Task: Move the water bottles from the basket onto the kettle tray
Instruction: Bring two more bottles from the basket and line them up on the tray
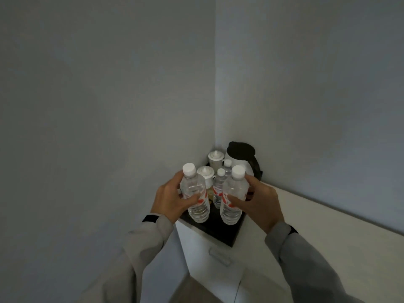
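Left hand (169, 199) grip wrapped around water bottle (195, 196), upright over black kettle tray (227, 234). Two smaller bottles (218, 189) stand on tray between. Right hand (261, 201) grip clasps second bottle (233, 197). Kettle (242, 158) behind.

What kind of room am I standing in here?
Probably a hotel guest room, at its drinks corner: an electric kettle and lidded white cups share a black tray with small water bottles, atop a white drawer cabinet.
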